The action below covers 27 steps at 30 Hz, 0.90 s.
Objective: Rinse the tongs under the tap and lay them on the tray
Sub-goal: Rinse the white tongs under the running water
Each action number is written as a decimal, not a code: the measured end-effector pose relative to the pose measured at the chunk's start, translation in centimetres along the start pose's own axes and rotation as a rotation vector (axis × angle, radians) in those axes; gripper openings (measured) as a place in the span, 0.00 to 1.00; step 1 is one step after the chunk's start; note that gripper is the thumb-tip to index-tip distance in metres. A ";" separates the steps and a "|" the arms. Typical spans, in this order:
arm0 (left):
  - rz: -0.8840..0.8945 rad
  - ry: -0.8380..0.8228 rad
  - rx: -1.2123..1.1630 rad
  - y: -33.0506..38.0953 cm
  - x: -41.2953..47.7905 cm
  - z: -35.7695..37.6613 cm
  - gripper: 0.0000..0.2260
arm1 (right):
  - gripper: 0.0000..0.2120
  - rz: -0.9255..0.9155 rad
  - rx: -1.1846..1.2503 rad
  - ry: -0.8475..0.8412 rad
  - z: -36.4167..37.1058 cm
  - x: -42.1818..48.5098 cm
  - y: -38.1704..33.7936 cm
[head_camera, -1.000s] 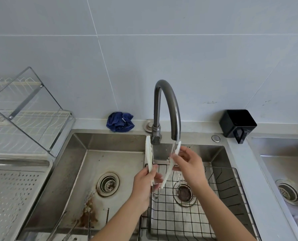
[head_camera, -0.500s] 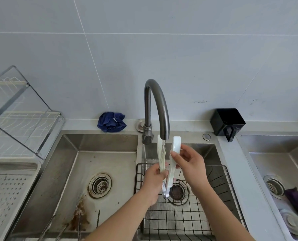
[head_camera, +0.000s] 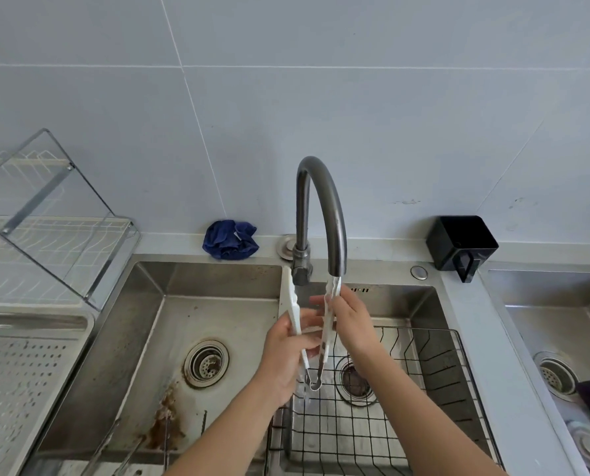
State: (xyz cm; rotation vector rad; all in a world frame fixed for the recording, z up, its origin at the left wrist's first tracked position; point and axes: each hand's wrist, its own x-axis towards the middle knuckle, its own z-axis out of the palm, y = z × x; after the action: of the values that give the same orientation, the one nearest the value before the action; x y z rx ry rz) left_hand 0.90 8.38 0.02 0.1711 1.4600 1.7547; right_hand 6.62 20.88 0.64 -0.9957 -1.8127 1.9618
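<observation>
White tongs [head_camera: 292, 304] | L grip [head_camera: 286, 359] curled round arm | R grip [head_camera: 352, 324] pinches other

Half a second ago the two arms of the white plastic tongs [head_camera: 292, 305] stood close together, the left one under the spout of the curved dark metal tap [head_camera: 336, 235]. Now they are spread apart again in a V with the hinge at the bottom, much as they were a second ago. The right arm's tip has come under the spout, where water runs over it. The left arm's tip has swung out leftward, in front of the tap's base. The right hand [head_camera: 352, 324] has followed its arm in under the spout and pinches it just below the tip. The left hand [head_camera: 286, 352] now grips only the left arm, and water drips from the hinge.
</observation>
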 end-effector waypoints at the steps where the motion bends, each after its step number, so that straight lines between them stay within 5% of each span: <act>1: 0.028 -0.014 0.024 0.3 -0.2 -0.2 0.21 | 0.14 0.035 0.089 -0.032 0.3 0.3 0.2; 6: 0.110 0.010 0.108 1.2 -0.9 -1.4 0.30 | 0.13 0.130 0.282 -0.117 1.5 1.2 1.0; 12: 0.109 0.074 0.258 0.6 -0.2 -1.1 0.23 | 0.12 0.143 0.263 -0.049 2.5 1.1 0.5; 16: 0.101 0.007 0.352 0.4 0.7 0.2 0.14 | 0.03 0.121 0.203 0.094 1.4 1.0 0.6; 18: 0.097 -0.035 0.375 0.5 1.1 0.8 0.05 | 0.07 0.104 0.194 0.071 0.9 0.7 0.1; 27: 0.142 -0.074 0.672 0.9 2.3 1.4 0.07 | 0.23 0.106 0.450 -0.093 0.2 -0.1 -1.0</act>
State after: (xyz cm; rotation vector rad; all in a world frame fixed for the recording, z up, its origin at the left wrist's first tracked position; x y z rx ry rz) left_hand -0.29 10.96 0.33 0.6926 1.9693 1.2808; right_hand 6.32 20.89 1.62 -0.8755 -1.2857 2.3687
